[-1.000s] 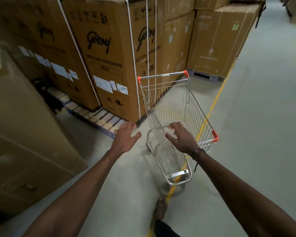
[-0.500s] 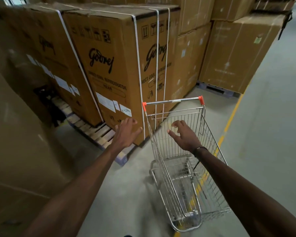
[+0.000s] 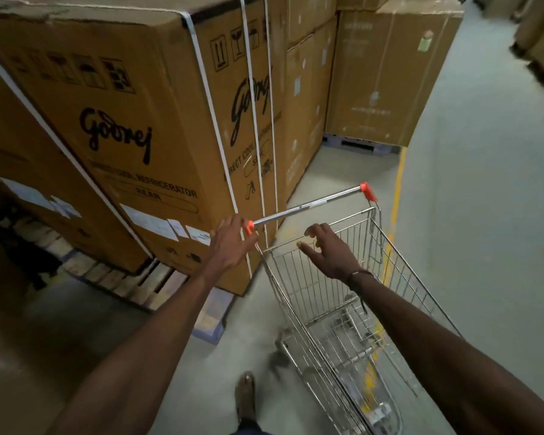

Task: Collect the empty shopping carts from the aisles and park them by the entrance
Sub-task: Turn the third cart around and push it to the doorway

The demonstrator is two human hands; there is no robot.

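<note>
Wire shopping cart [image 3: 352, 296] stands empty on the concrete floor [image 3: 471, 189], beside a strapped Godrej carton [image 3: 132, 127] on a pallet [image 3: 132, 284]. Left hand [image 3: 231, 246] touches the handle's [image 3: 308, 206] orange end cap. Right hand [image 3: 330, 252] hovers, fingers spread, over the basket.

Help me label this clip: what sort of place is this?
Most likely a warehouse or store stockroom aisle: tall strapped refrigerator cartons on wooden pallets, a yellow floor line, and a wire shopping cart.

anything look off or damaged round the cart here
The cart looks sound and empty. The odd part is its spot: jammed close to the corner of the big strapped box, straddling the yellow floor line. No spill or damage shows.
</note>
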